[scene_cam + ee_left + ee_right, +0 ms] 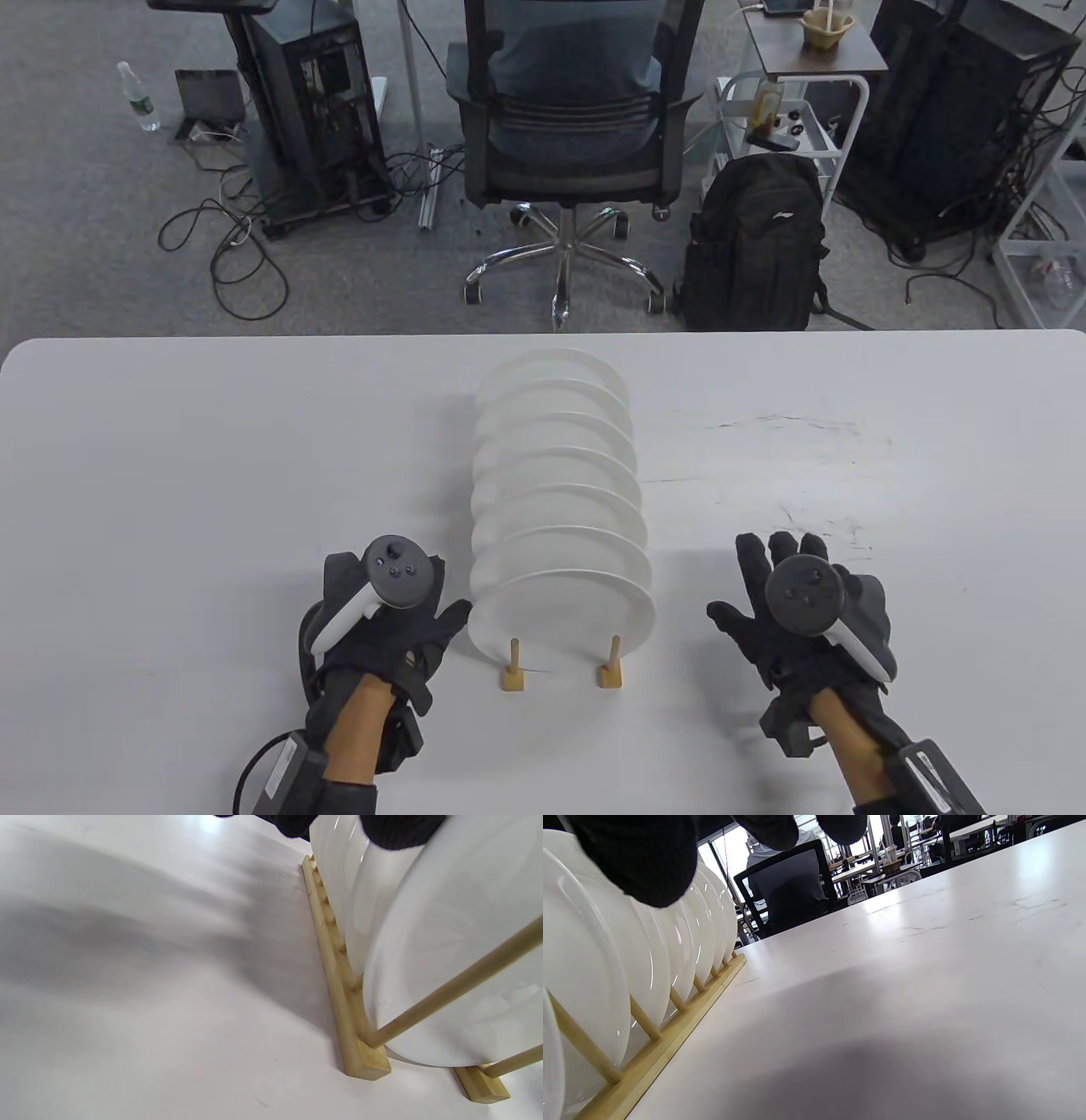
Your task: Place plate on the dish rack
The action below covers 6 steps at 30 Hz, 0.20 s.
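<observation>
Several white plates (556, 501) stand on edge in a row in the wooden dish rack (513, 677), which runs away from me at the table's middle. The nearest plate (564, 615) leans behind the two front pegs. It also shows in the left wrist view (458, 955) with the rack rail (339, 984). My left hand (386, 624) rests just left of the nearest plate, thumb close to its rim, holding nothing. My right hand (793, 607) lies open and empty on the table right of the rack. The right wrist view shows the plates (606, 963) and the rack (670, 1039).
The white table (170, 475) carries only the rack and plates. Behind its far edge stand an office chair (564, 127), a black backpack (755, 246) and computer towers on the floor.
</observation>
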Available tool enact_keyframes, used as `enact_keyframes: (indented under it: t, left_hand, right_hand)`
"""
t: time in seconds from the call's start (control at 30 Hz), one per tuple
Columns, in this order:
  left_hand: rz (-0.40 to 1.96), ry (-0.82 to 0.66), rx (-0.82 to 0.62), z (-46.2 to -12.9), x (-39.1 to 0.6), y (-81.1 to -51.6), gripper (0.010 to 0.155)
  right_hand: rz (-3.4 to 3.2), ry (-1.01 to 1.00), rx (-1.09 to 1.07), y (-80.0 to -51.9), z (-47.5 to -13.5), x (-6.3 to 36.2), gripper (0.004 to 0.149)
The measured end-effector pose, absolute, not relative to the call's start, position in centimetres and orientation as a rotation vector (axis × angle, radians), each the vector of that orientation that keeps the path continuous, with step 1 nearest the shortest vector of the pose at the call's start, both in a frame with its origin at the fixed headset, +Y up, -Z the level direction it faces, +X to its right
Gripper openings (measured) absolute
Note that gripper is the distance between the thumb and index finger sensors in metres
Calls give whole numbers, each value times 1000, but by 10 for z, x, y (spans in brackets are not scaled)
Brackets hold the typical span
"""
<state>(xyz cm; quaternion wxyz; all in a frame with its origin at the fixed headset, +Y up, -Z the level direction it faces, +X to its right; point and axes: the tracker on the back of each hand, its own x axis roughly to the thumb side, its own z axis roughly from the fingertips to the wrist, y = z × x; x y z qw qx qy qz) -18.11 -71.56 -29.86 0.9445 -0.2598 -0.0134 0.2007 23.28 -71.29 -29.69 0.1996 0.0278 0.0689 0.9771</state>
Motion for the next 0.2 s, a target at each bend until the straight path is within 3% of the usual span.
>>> enact_keyframes:
  t: [0.2]
  left_hand:
    - [403, -27, -543, -299, -180, -718, 79]
  right_hand:
    - [2716, 236, 78, -714, -296, 234, 83]
